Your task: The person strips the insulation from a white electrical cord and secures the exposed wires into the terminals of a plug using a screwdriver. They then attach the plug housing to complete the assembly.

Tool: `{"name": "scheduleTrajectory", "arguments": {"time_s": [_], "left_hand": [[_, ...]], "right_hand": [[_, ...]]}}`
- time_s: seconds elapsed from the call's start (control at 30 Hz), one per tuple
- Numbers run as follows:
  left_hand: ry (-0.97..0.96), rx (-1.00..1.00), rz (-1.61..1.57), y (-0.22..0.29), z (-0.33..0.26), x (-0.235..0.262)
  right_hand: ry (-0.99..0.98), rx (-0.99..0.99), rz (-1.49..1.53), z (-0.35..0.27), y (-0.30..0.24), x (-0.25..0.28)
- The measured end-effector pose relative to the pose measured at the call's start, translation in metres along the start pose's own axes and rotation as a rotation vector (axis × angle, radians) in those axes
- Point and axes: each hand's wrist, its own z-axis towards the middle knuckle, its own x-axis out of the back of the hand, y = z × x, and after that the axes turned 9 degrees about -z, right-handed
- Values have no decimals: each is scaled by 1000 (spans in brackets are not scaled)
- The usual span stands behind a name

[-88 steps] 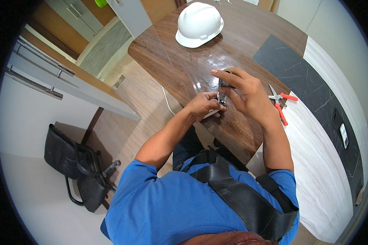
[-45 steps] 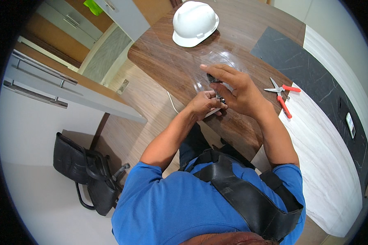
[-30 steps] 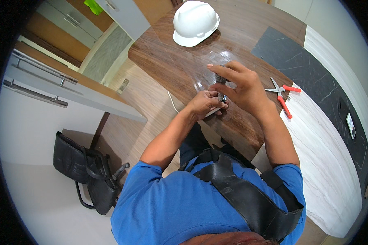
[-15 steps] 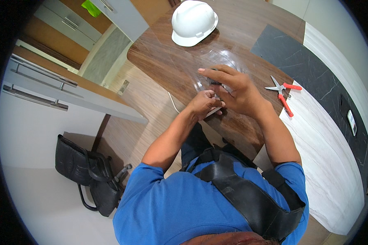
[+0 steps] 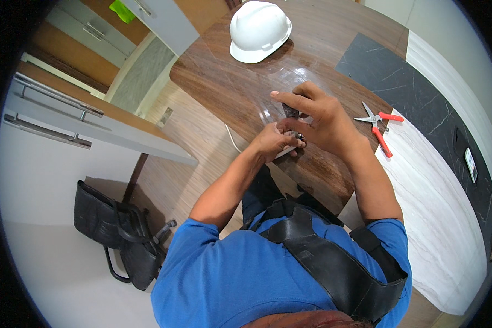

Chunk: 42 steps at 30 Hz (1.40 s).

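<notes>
My left hand [image 5: 275, 141] is closed at the near edge of the wooden table [image 5: 218, 61], its fingers bent inward. A small piece with dark and shiny parts [image 5: 299, 136] shows at its fingertips, and a narrow white strip [image 5: 284, 152] lies beneath them; their kind cannot be made out. Just above and to the right, my right hand [image 5: 328, 121] is curled with its index finger reaching left. Between its index finger and thumb is a small black object [image 5: 290, 110], partly hidden by the fingers. Clear plastic [image 5: 281, 79] lies on the table beyond both hands.
Red-handled pliers [image 5: 378, 121] lie spread apart on the right. A white hard hat [image 5: 258, 31] sits at the back. A phone [image 5: 470, 164] rests on the dark slab at far right. A white cable [image 5: 232, 136] hangs by the table edge; a black chair [image 5: 112, 224] stands left.
My right hand has shifted slightly right, showing more of the black object. My left hand has turned a little, and the dark, shiny piece at its fingertips now shows more.
</notes>
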Motion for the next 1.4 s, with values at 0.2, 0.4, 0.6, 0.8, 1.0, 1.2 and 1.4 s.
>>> {"name": "scheduleTrajectory", "arguments": {"time_s": [0.2,0.4,0.6,0.8,1.0,1.2,1.4], "left_hand": [[8,79,47,-2,3,8],[-26,41,-6,3,-1,1],[-62,3,-16,-5,5,9],[-13,17,-31,3,-1,-1],[8,49,50,1,0,2],[7,63,27,0,3,5],[-15,55,2,-4,5,7]], "right_hand": [[102,47,56,0,-2,-4],[117,61,113,1,-4,-6],[-13,59,114,-1,-4,-2],[65,35,50,0,-7,-1],[-18,13,51,-2,-2,4],[172,57,78,2,1,-8],[49,-24,45,0,-1,-3]]}}
